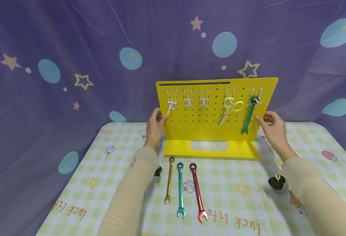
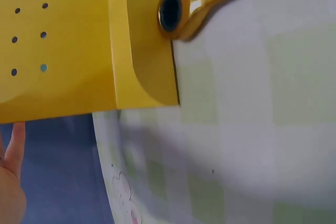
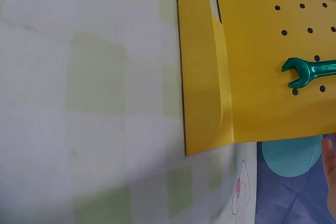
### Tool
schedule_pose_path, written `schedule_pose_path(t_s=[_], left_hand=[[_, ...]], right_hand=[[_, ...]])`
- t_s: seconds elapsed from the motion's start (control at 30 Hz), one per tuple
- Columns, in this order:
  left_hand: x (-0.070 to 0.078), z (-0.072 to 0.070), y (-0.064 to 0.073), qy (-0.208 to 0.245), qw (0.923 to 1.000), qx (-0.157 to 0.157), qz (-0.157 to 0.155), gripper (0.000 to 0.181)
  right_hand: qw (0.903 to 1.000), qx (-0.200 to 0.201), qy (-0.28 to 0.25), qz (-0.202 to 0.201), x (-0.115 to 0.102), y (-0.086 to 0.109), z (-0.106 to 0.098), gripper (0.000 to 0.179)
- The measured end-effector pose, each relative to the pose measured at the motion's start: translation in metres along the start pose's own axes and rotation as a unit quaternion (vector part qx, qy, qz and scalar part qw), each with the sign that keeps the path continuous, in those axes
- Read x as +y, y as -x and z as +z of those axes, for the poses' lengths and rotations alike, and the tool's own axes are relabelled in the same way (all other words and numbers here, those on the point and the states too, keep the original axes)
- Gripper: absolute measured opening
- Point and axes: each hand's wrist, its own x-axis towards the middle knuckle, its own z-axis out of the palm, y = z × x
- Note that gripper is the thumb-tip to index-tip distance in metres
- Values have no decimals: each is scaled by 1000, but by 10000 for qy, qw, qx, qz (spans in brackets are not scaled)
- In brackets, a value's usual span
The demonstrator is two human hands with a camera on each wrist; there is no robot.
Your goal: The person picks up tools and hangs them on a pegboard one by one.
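A yellow pegboard (image 1: pixel 211 131) stands upright on its flat base, with white hooks along its upper part. My left hand (image 1: pixel 155 127) holds its left edge, thumb at the front and fingers behind. On the opposite edge my right hand (image 1: pixel 274 131) grips the board the same way. A green wrench (image 1: pixel 248 118) hangs from the rightmost hook, and yellow scissors (image 1: pixel 227 111) hang to the left of it. In front of the base lie a gold wrench (image 1: pixel 169 180), a teal wrench (image 1: pixel 180 190) and a red wrench (image 1: pixel 197 191), ring ends toward the board.
A checked tablecloth (image 1: pixel 220 183) covers the table. Behind it hangs a purple curtain (image 1: pixel 173 39) with stars and blue ovals. Three white hooks at the board's left bear no tool. Small black objects show beside each sleeve, one being a black piece (image 1: pixel 277 182) near the right forearm.
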Motion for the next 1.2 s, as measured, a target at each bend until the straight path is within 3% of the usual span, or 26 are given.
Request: schedule_pose_path(t_s=[0.33, 0.53, 0.67, 0.8, 0.93, 1.07, 1.2], left_hand=[[5, 0, 7, 640, 9977, 76, -205, 31], [7, -6, 15, 1146, 9923, -46, -475, 42], [8, -9, 27, 1103, 9919, -329, -541, 59], [12, -14, 46, 738, 9946, -428, -586, 68], [20, -20, 73, 357, 9966, -522, -537, 57], [32, -22, 101, -288, 9937, -1024, -340, 47], [40, -18, 127, -859, 9794, -1799, -318, 40]], right_hand=[[9979, 159, -600, 189, 2, -5, 9, 21], [9981, 265, -483, 277, 2, -5, 12, 27], [9982, 304, -453, 246, 1, -5, 13, 28], [9986, 337, -361, 203, 2, -6, 13, 28], [9989, 297, -275, 247, 2, -6, 11, 30], [9989, 220, -247, 327, 2, -6, 9, 33], [9989, 205, -270, 312, 3, -6, 9, 33]])
